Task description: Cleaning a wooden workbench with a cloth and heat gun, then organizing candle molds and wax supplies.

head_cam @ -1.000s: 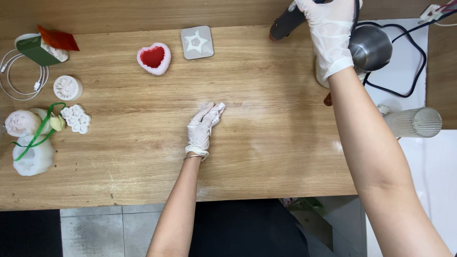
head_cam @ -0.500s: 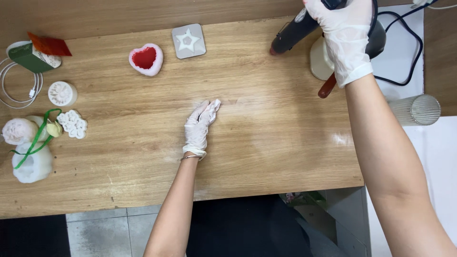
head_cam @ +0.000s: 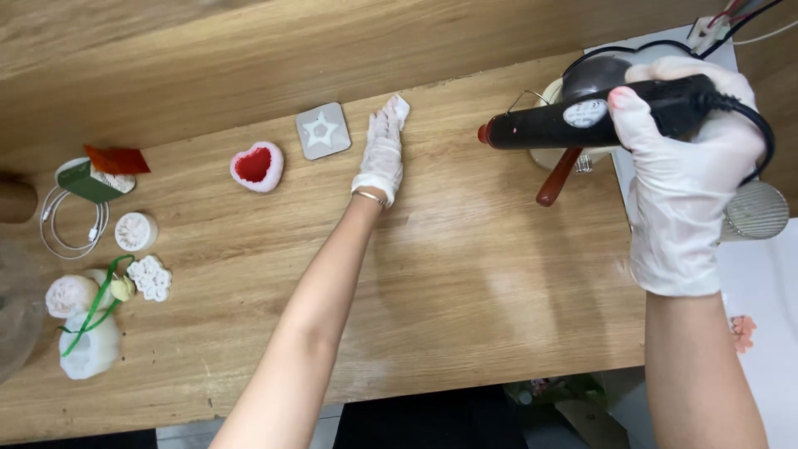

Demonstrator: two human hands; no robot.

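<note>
Head view looks down on a wooden table (head_cam: pixel 465 274) where a person in thin white gloves is at work. Their right hand (head_cam: pixel 682 158) is wrapped tight around the grip of a black heat gun (head_cam: pixel 582 120), fingers closed on it, holding it level above the table with its red-tipped nozzle pointing away from the palm toward the other hand. A black cord trails off behind the knuckles. Their left hand (head_cam: pixel 384 150) lies stretched out, fingers straight and together, flat on the wood and holding nothing; just beyond its fingertips, on the far side from the heat gun, sits a grey square mould (head_cam: pixel 322 130) with a star-shaped hollow, and past that a white heart mould (head_cam: pixel 257 166) with red inside. By my reading, the tool is being carried in toward the moulds while the free hand reaches for them, so the step looks like lining up tool and mould; aiming the nozzle squarely and keeping the glove clear of the heat would matter most. Behind the gripping fingers stands a metal pot (head_cam: pixel 594 75) with a red-handled tool (head_cam: pixel 559 176) beside it.
</note>
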